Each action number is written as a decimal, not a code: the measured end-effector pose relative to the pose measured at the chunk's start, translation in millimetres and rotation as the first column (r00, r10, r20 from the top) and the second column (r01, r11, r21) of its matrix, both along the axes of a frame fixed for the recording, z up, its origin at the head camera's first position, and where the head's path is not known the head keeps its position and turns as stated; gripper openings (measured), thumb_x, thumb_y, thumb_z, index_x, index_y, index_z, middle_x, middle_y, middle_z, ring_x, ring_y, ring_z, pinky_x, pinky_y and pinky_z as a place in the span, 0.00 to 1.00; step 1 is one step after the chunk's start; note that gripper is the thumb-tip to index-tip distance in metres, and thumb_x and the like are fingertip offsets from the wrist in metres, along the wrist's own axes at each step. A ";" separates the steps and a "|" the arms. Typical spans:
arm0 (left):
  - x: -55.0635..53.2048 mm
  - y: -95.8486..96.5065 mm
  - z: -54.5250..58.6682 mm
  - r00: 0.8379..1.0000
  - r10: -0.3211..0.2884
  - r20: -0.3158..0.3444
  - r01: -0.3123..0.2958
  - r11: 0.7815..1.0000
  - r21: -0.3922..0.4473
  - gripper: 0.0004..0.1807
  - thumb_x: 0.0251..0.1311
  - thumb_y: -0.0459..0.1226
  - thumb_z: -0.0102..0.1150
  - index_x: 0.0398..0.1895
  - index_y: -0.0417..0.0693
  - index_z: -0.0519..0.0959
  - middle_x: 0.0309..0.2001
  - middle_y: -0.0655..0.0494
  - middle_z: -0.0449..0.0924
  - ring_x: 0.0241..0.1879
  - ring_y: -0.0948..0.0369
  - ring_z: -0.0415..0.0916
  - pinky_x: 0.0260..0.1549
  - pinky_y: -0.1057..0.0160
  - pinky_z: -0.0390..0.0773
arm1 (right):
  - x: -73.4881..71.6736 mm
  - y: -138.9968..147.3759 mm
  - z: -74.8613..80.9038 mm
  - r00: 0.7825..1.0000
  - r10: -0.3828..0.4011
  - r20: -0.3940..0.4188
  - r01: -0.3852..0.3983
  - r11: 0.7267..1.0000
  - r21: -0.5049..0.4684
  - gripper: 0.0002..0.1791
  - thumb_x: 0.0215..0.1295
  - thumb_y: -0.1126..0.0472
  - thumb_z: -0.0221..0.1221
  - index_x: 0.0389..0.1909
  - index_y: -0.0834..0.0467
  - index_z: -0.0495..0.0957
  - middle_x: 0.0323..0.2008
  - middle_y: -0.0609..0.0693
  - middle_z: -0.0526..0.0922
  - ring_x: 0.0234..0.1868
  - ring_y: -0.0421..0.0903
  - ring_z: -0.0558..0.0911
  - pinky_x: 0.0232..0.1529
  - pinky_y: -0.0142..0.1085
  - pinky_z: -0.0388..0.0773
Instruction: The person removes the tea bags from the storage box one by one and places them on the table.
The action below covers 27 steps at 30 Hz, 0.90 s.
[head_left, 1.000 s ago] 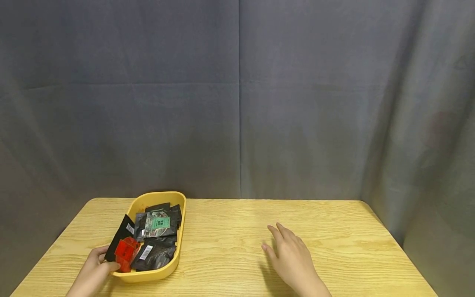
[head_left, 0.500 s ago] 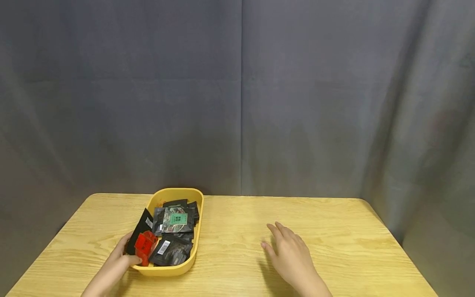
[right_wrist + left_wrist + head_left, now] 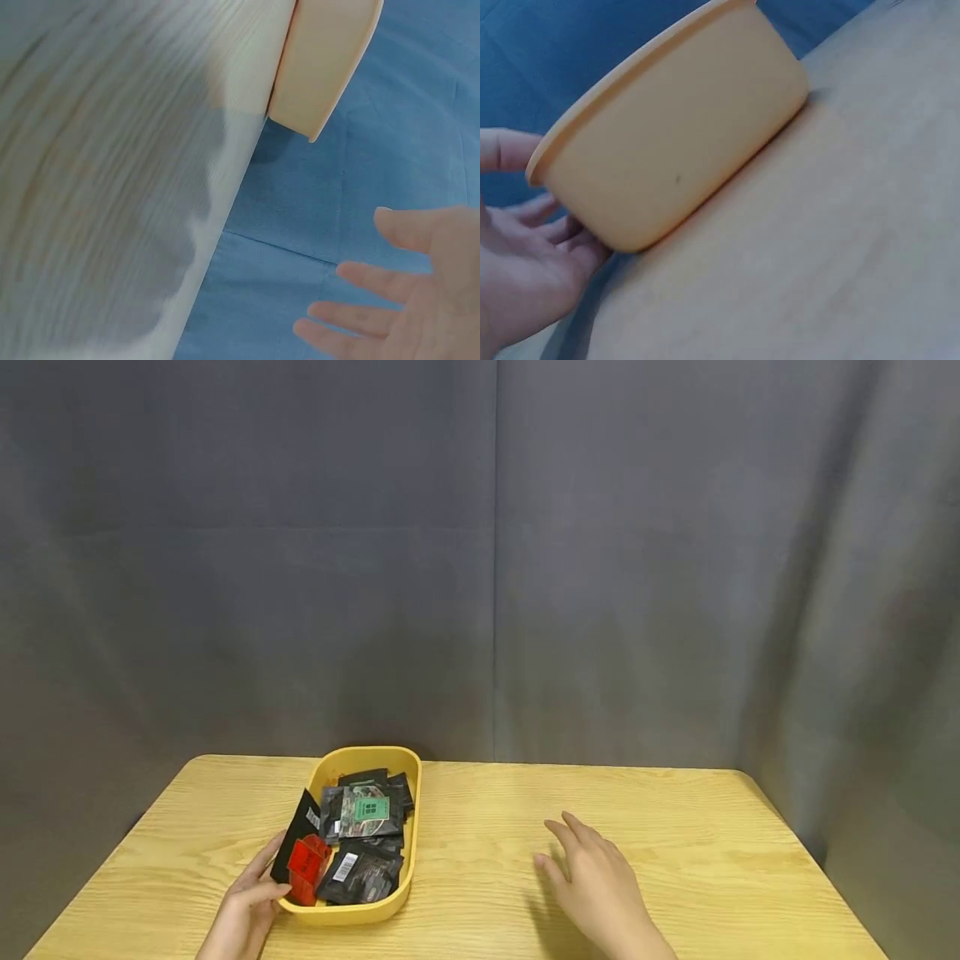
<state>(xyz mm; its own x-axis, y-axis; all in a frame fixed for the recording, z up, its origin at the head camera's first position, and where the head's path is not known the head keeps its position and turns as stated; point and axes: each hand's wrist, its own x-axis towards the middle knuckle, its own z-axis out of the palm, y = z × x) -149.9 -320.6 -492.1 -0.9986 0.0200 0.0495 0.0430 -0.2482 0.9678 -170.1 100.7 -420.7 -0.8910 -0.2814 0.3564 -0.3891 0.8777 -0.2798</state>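
Left hand (image 3: 243, 906) grips yellow tub (image 3: 362, 914) by its rim; right hand (image 3: 600, 885), fingers extended, holds nothing

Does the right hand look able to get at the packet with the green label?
Probably yes: the right hand is empty and that packet lies uncovered, with only the wall of the yellow bin between.

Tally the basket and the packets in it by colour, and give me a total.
Yellow basket: 1
Red packet: at least 1
Black packets: at least 5
Total: at least 7; the packets overlap, so an exact count cannot be told.
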 end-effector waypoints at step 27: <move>-4.1 -9.9 -24.2 0.989 -0.039 -0.142 0.048 0.997 0.060 0.32 0.64 0.21 0.43 0.58 0.68 0.74 0.58 0.74 0.74 0.57 0.76 0.69 0.50 0.73 0.73 | -48.5 -91.2 44.1 0.809 0.557 -0.186 -0.498 0.819 0.286 0.12 0.70 0.57 0.60 0.51 0.52 0.82 0.49 0.45 0.83 0.51 0.43 0.81 0.58 0.38 0.73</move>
<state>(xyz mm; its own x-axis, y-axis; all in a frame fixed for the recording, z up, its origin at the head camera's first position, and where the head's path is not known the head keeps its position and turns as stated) -154.0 -330.5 -516.3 -0.9799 0.0558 0.1917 0.1652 -0.3131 0.9353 -218.6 9.5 -376.6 -0.4698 -0.7764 0.4201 -0.8394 0.5402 0.0598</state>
